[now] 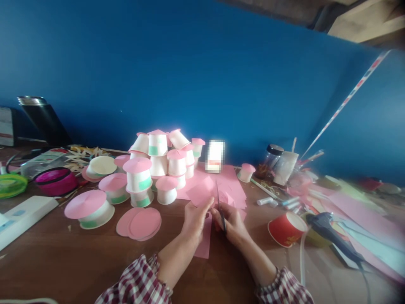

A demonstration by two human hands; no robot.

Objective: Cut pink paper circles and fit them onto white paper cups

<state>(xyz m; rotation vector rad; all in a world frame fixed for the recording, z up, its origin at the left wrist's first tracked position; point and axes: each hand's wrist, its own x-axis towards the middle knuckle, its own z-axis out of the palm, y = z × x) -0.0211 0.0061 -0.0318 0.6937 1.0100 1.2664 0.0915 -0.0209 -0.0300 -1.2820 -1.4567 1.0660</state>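
A piece of pink paper (200, 192) is pinched in my left hand (195, 220), thumb on top. My right hand (232, 221) is closed round a pair of scissors (222, 217), whose blades point away from me beside the paper's right edge. A pink strip (204, 241) hangs down or lies between my hands; which, I cannot tell. More pink sheets (232, 179) lie on the table beyond them. To the left rest overlapping pink paper discs (144, 223). Behind these, white paper cups with pink cone tops (139, 175) stand in a stacked cluster.
A red paper cup (286, 229) lies tipped at right beside a glue gun (337, 236) with its cord. Behind them stands a lidded jar (270, 160). At left are a white power strip (25, 219), a magenta round case (57, 181) and a black flask (44, 120).
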